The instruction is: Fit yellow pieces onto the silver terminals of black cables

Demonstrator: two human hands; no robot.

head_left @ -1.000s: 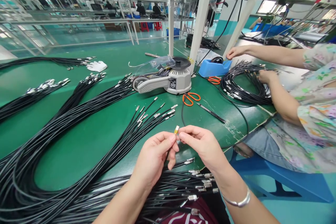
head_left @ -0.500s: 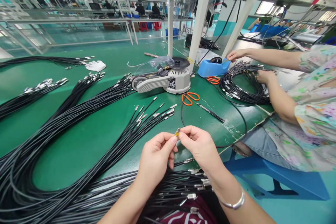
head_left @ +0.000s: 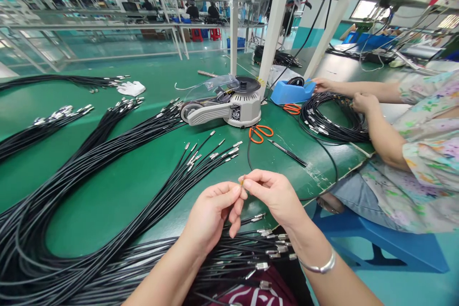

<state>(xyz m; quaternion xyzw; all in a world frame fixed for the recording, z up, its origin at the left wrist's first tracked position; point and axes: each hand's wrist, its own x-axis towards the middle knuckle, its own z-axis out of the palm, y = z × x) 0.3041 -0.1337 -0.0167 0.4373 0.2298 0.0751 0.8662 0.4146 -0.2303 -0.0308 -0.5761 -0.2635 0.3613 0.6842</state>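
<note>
Both my hands meet above the front edge of the table and pinch a small metal connector with yellow tape (head_left: 242, 182) between them. My left hand (head_left: 215, 210) grips it between thumb and forefinger, the other fingers loosely curled. From the other side, the thumb and forefinger of my right hand (head_left: 274, 193) press on it. Only a sliver of the connector shows between the fingertips. Beneath my hands lie black cables (head_left: 154, 253) with silver metal connectors at their ends. A second bunch of cable ends (head_left: 215, 155) fans out on the table just beyond.
A tape dispenser machine (head_left: 242, 105) stands ahead, near orange-handled scissors (head_left: 260, 134) and a black craft knife (head_left: 287, 153). To the right, a co-worker's hands (head_left: 364, 103) are at a coiled cable bundle (head_left: 333, 129) and a blue tape holder (head_left: 291, 92). A white glove (head_left: 131, 88) lies at left.
The connector has turned edge-on between my fingers and shows less. My left hand's lower fingers have spread a little. At right, the co-worker's far arm has lowered slightly near the blue tape holder.
</note>
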